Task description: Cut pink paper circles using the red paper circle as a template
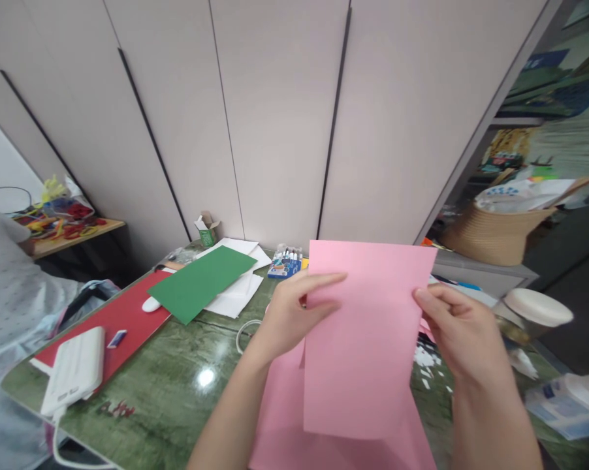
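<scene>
A sheet of pink paper (363,352) is held up, its flat face toward me. My right hand (463,320) pinches its right edge, the thumb in front and the fingers curled behind. At the left edge, my left hand (299,310) has its thumb and forefinger apart, their tips over the paper; its other fingers are mostly hidden. Beneath the raised sheet lies more pink paper (279,418), partly covered by it.
The green table (177,398) bears green paper (201,284), red paper (123,320), white sheets (238,297), a white power bank (76,369) and a marker pack (285,262). White scraps (426,358) and a lidded cup (534,310) lie to the right. A person (10,281) is at far left.
</scene>
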Demonstrator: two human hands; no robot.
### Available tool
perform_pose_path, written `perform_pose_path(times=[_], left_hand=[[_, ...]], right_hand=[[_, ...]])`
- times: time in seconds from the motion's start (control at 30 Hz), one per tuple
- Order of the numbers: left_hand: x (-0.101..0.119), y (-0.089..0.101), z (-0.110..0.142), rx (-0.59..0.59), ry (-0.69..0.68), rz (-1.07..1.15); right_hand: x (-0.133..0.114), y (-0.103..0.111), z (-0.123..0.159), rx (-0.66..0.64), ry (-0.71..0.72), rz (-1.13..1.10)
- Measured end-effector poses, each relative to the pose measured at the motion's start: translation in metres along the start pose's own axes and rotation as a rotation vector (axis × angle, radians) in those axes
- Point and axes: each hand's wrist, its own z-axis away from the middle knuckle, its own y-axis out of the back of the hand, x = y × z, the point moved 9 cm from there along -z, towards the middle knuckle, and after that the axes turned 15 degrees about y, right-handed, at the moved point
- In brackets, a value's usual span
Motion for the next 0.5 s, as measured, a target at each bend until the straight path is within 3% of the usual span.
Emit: perform_pose_path(times=[0.17, 0.33, 0.5], left_hand=[[-0.003, 0.0, -0.001, 0.003, 0.034, -0.027], [0.001, -0.002, 0.001, -0.054, 0.038, -0.111], [0.002, -0.004, 0.001, -0.093, 0.058, -0.126]], right_hand=[[-0.002, 0.0, 0.0, 0.058, -0.021, -0.043], [-0.001, -0.009, 0.001, -0.032, -0.052, -0.147], [-0.003, -0.007, 0.0, -0.038, -0.035, -0.152]])
